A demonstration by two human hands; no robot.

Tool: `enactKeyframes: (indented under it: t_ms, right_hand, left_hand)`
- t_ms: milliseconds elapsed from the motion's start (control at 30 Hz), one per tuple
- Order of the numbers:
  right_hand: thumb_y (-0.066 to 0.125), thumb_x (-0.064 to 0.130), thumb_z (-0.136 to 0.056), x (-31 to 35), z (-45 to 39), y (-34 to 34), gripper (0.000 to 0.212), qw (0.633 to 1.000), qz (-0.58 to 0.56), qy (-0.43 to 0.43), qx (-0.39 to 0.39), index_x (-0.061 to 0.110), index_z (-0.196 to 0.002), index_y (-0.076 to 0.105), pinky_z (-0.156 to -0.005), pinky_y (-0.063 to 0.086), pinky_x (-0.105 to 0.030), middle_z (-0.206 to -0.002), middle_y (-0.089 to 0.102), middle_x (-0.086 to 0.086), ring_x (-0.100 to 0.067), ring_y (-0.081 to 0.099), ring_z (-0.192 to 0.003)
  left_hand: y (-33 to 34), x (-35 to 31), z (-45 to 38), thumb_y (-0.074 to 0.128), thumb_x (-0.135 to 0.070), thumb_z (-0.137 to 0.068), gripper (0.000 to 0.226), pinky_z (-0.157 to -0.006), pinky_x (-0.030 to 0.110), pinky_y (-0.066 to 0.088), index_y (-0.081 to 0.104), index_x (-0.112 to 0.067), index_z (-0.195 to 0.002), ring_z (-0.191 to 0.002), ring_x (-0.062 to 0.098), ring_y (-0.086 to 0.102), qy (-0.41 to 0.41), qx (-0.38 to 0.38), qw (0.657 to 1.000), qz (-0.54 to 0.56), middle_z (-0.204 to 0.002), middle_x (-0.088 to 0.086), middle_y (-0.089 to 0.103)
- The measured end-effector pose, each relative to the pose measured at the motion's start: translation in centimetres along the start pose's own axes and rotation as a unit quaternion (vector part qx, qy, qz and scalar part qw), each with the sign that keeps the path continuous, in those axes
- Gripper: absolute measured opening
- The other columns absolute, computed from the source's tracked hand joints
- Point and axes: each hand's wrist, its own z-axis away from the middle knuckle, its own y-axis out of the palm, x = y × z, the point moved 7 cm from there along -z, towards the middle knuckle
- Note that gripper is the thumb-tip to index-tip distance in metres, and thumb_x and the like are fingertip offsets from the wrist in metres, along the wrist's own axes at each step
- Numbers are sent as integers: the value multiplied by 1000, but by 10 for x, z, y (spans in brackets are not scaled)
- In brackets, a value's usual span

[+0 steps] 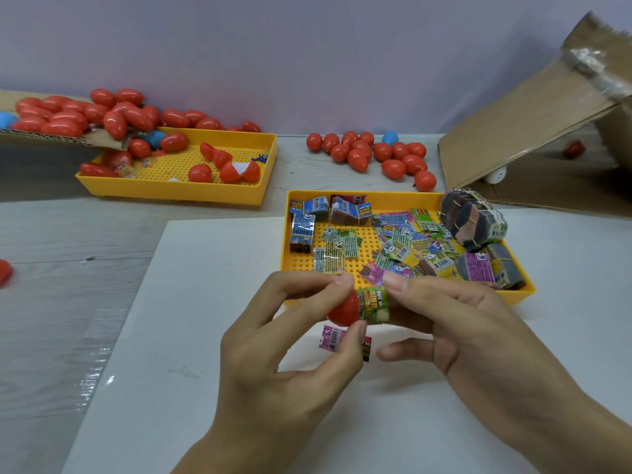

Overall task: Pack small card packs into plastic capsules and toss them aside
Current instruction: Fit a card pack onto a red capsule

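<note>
Red plastic is showing between the person's fingers: a capsule half (343,310) is being pinched by the left hand (290,340), thumb under it and forefinger above. The right hand (455,323) is pinching a green card pack (373,305) and is meeting the capsule's open mouth with it; how far the pack is sitting inside cannot be told, since most of it is showing outside the rim. Both hands are hovering above the white board (205,336).

Just under the left thumb a pink card pack (331,338) is lying on the board. Just beyond the fingertips the yellow tray (359,196) is holding loose packs and banded bundles. Farther off, past the left hand, a second yellow tray (178,193) is carrying open and closed capsules, and past the right hand a heap of red capsules (372,155) is resting near a leaning cardboard flap (530,138).

The pack is looking nearly as wide as the mouth, so pushing it in flat is likely to buckle it or jam it against the rim. The smooth shell could also be squeezed out of the pinch and roll away.
</note>
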Motion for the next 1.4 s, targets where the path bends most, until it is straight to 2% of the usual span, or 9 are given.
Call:
enactKeyframes:
  t_ms: [133,233,300,400,567,800,967,1100,1400]
  right_hand:
    - [77,28,-57,1,0,-1,23,1000,0,-3,-4,7,-65,75,-52,56,-27,-72,68,-17,-18,68,-64]
    - [85,21,-54,1,0,1,17,1000,-5,1,4,12,-60,71,-51,56,-27,-60,65,-10,-18,67,-57]
    - [91,9,-54,0,-1,0,27,1000,-21,11,4,14,-62,66,-49,56,-28,-61,66,-10,-22,69,-56]
    - [82,17,-57,-3,-2,-1,22,998,-58,35,6,13,-68,63,-48,55,-28,-70,70,-17,-26,70,-57]
    - [84,19,-55,-5,-3,-2,25,996,-59,62,19,13,-74,69,-50,56,-28,-83,72,-23,-28,71,-64]
    - [92,10,-53,-6,-3,-4,39,996,-50,72,17,12,-79,64,-50,56,-28,-82,71,-20,-26,72,-65]
    - [89,21,-54,-10,-4,-6,33,993,-47,108,30,17,-77,67,-54,57,-32,-84,72,-16,-22,71,-68]
    - [88,19,-57,-13,-6,-7,25,989,-67,129,40,21,-75,71,-49,55,-28,-83,73,-12,-19,71,-66]
    - [89,15,-55,-15,-5,-8,31,986,-99,129,40,18,-80,70,-56,58,-30,-88,73,-19,-25,72,-68]
  left_hand:
    - [4,-7,2,73,-17,-83,37,-77,30,58,67,-5,-117,-98,19,66,25,7,1000,-16,-106,8,64]
    - [6,-12,2,72,-16,-84,37,-78,27,57,66,-4,-118,-97,18,66,40,15,999,-31,-108,7,65]
    - [8,-14,2,71,-16,-84,37,-80,23,55,66,-4,-119,-97,16,66,46,18,998,-44,-109,6,65]
    - [9,-17,1,70,-16,-85,38,-86,16,51,64,-3,-120,-100,12,66,55,22,996,-61,-111,3,66]
    - [6,-15,-1,70,-20,-86,34,-90,21,54,66,-6,-117,-106,12,68,50,30,997,-59,-116,0,68]
    - [10,-10,0,74,-19,-83,36,-90,24,54,69,-2,-114,-106,15,68,44,56,996,-60,-115,4,69]
    - [11,-11,1,72,-18,-84,36,-88,21,54,68,-1,-115,-104,13,68,40,53,996,-58,-113,4,69]
    - [14,-12,0,69,-19,-86,36,-90,20,52,67,-2,-117,-107,11,67,39,62,996,-55,-115,2,68]
    - [16,-3,-1,68,-24,-85,45,-90,18,52,61,-12,-127,-114,4,64,-43,76,996,26,-122,-7,67]
